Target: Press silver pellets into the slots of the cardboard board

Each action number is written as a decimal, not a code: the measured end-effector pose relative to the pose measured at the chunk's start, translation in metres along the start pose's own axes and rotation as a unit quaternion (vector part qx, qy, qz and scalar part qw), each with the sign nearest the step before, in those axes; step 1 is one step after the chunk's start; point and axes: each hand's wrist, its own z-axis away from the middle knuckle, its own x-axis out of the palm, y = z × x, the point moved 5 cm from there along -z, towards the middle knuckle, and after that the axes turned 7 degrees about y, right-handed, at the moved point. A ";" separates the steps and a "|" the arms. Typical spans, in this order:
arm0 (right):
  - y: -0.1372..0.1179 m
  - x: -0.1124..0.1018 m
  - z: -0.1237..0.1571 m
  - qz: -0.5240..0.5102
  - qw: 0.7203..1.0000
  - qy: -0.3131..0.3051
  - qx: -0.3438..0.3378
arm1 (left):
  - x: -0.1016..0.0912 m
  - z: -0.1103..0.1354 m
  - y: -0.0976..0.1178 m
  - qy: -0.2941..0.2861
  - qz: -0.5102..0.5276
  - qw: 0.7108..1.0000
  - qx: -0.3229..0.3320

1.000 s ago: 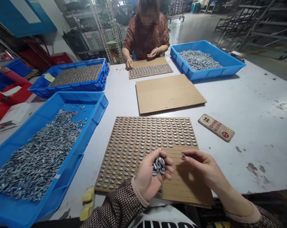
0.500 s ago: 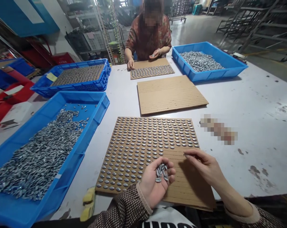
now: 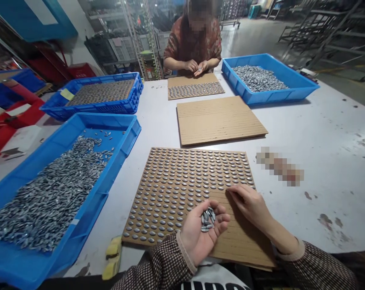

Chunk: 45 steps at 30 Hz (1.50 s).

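My left hand (image 3: pixel 202 231) is cupped palm up over the near edge of a slotted cardboard sheet (image 3: pixel 245 245), holding a small pile of grey metal pieces (image 3: pixel 207 219). Rows of the same pieces (image 3: pixel 182 181) fill most of the sheet. My right hand (image 3: pixel 250 203) presses its pinched fingertips onto the sheet at the end of a partly filled row; what it pinches is hidden. To the left stands a blue tray (image 3: pixel 122 135) heaped with loose metal pieces (image 3: pixel 49 193).
A bare slotted cardboard sheet (image 3: pixel 218 119) lies further back. Across the table a person (image 3: pixel 194 44) works over another sheet (image 3: pixel 196 89). Blue trays stand at back left (image 3: pixel 94 106) and back right (image 3: pixel 270 94). A blurred flat object (image 3: pixel 279 166) lies right.
My right hand has come down and leftwards from mid-air onto the sheet. My left hand has sunk slightly and opened a little. The person opposite has brought both hands together.
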 end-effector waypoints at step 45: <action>0.008 -0.029 0.011 -0.078 0.994 0.019 0.068 | 0.006 -0.020 -0.020 0.063 -0.168 0.977 0.112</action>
